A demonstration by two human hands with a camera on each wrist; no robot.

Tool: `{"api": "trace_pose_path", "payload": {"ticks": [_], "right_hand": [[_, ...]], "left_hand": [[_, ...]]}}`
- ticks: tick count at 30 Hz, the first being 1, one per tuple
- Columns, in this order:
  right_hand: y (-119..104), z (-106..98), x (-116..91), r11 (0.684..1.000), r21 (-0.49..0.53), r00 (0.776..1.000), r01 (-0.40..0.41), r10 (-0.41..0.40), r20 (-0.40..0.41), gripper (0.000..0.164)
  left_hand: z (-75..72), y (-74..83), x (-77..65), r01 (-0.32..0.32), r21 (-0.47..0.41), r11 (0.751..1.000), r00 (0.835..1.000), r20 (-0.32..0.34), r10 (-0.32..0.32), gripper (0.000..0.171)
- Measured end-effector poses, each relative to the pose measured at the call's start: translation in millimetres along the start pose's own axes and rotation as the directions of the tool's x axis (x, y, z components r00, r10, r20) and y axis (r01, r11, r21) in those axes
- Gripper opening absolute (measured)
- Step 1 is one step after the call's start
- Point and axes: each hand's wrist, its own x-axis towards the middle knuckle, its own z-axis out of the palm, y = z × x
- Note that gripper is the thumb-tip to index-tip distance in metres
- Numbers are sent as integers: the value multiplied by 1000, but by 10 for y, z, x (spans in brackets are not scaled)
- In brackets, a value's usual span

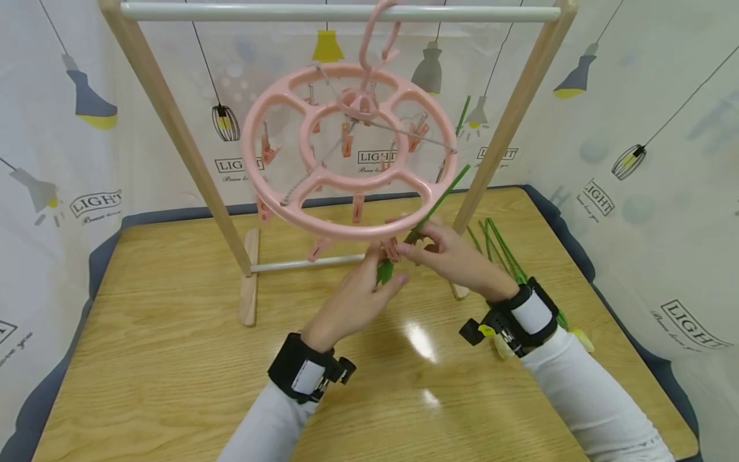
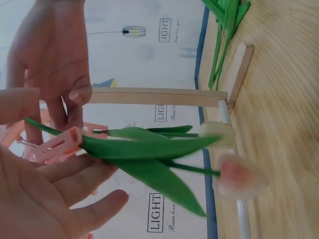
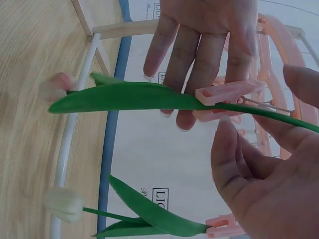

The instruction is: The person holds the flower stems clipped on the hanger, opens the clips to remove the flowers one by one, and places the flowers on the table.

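A pink-and-white tulip [image 2: 241, 179] hangs head down, its stem in a pink clothespin [image 3: 229, 94] on the round pink hanger [image 1: 260, 128]. Beside its green leaf [image 3: 124, 97] my left hand [image 1: 355, 298] is held with fingers straight and the thumb apart. My right hand [image 1: 453, 256] is close around the clothespin, a fingertip right at its lower side. The stem [image 3: 269, 115] passes between its spread thumb and relaxed fingers. A white tulip [image 3: 64, 204] hangs from another clothespin [image 3: 224, 225]. From above, the hands and hanger hide the flower heads.
A wooden stand [image 1: 173, 115] with a white top bar [image 1: 242, 11] carries the hanger. Several tulips with green stems [image 1: 502, 247] lie on the wooden table [image 1: 161, 359] to the right, partly behind my right forearm. Other clothespins [image 1: 358, 208] dangle around the ring.
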Motion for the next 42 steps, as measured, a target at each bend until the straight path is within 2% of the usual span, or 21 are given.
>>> {"api": "trace_pose_path", "payload": {"ticks": [4, 6, 8, 11, 14, 17, 21, 24, 26, 29, 33, 39, 42], "right_hand": [[-21, 7, 4, 999, -45, 999, 0, 2, 39, 32], [-17, 11, 17, 999, -44, 998, 3, 0, 65, 36], [-21, 26, 30, 999, -44, 996, -8, 12, 93, 40], [-43, 73, 53, 996, -87, 991, -32, 42, 124, 43], [-68, 134, 80, 992, -127, 986, -22, 43, 161, 43], [-78, 185, 97, 990, -137, 980, 40, -13, 196, 45], [-89, 225, 99, 984, -141, 974, 106, -75, 212, 45], [-91, 232, 88, 983, -159, 982, 90, -61, 177, 42], [-91, 221, 76, 988, -144, 992, 55, -38, 121, 41], [-97, 191, 73, 996, -68, 999, 50, -49, 10, 39], [-82, 154, 60, 998, -28, 994, 59, -61, -89, 31], [-3, 175, 36, 994, 64, 986, 93, -83, -144, 28], [12, 182, 13, 990, 98, 977, 106, -85, -197, 25]], "left_hand": [[-15, -3, 7, -1, -86, 996, 999, -54, -4, 68], [-35, 2, 10, -8, -108, 994, 996, -93, -2, 75], [-59, 5, 19, -24, -102, 994, 990, -139, 10, 74], [-98, 6, 32, -44, -73, 996, 975, -222, 27, 67], [-130, 2, 45, -73, -66, 995, 952, -303, 50, 60], [-154, -3, 50, -92, -54, 994, 931, -358, 67, 53], [-182, -4, 43, -127, -27, 991, 918, -382, 108, 48], [-204, -8, 27, -140, 1, 990, 911, -392, 129, 44], [-216, -12, 17, -139, 13, 990, 909, -395, 132, 38], [-227, -25, 6, -140, 35, 990, 910, -389, 142, 24], [-231, -36, 2, -160, 57, 985, 909, -380, 169, 16], [-242, -30, -24, -160, 45, 986, 923, -347, 166, 18], [-242, -27, -39, -154, 33, 988, 923, -352, 156, 19]]}}
